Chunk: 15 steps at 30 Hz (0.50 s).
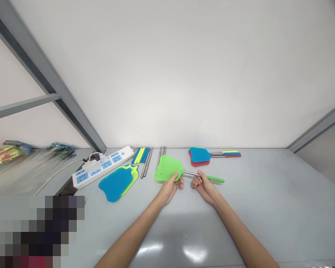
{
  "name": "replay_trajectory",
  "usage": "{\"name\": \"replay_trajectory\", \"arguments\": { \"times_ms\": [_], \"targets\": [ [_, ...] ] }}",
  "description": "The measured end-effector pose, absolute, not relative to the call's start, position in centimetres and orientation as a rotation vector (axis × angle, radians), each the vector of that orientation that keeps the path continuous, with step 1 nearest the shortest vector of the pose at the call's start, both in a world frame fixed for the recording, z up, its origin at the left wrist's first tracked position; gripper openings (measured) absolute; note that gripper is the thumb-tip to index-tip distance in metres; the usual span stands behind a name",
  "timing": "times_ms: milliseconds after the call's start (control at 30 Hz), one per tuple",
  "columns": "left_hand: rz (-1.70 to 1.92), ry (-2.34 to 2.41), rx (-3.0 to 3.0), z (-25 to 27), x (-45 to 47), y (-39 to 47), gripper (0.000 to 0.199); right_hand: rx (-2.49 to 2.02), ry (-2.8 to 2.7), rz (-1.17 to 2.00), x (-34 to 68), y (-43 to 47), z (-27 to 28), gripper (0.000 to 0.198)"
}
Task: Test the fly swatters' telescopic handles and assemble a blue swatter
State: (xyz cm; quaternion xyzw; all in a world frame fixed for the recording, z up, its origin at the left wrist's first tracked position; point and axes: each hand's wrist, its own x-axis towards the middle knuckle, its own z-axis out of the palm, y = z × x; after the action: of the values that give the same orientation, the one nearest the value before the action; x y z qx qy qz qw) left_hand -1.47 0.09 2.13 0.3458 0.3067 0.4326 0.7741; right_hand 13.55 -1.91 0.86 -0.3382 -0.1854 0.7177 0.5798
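A green fly swatter (167, 168) with a metal rod and a green handle lies across both hands, just above the grey table. My left hand (171, 187) is closed on the lower edge of its head, near the neck, thumb on top. My right hand (204, 185) pinches the metal rod close to the green handle, fingers curled. Left of the hands, blue swatter heads (115, 183) are stacked over yellow ones. Behind them lie blue and yellow handles (140, 155) in a row, with metal rods (146, 163) alongside and more thin rods (159, 154) behind the green head.
Assembled swatters (200, 155) in blue, yellow and red are stacked at the back right, handles pointing right. A white power strip (100, 168) with plugs and a cable stands at the left. Bagged goods (9, 153) lie on the neighbouring table. A pale wall rises behind.
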Motion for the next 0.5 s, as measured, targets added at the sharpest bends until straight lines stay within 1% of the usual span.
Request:
{"name": "replay_trajectory", "arguments": {
  "times_ms": [300,400,500],
  "targets": [
    [0.934,0.679,0.716,1.82,-1.56,0.40,0.032,-0.771,-0.462,1.682,13.52,-2.00,0.76,0.039],
    [0.933,0.662,0.707,1.65,-1.63,0.50,0.032,-0.779,-0.520,1.631,13.26,-2.12,0.62,0.038],
    [0.931,0.633,0.700,1.58,-1.71,0.56,0.033,-0.794,-0.557,1.542,12.93,-2.25,0.64,0.030]
  ]
}}
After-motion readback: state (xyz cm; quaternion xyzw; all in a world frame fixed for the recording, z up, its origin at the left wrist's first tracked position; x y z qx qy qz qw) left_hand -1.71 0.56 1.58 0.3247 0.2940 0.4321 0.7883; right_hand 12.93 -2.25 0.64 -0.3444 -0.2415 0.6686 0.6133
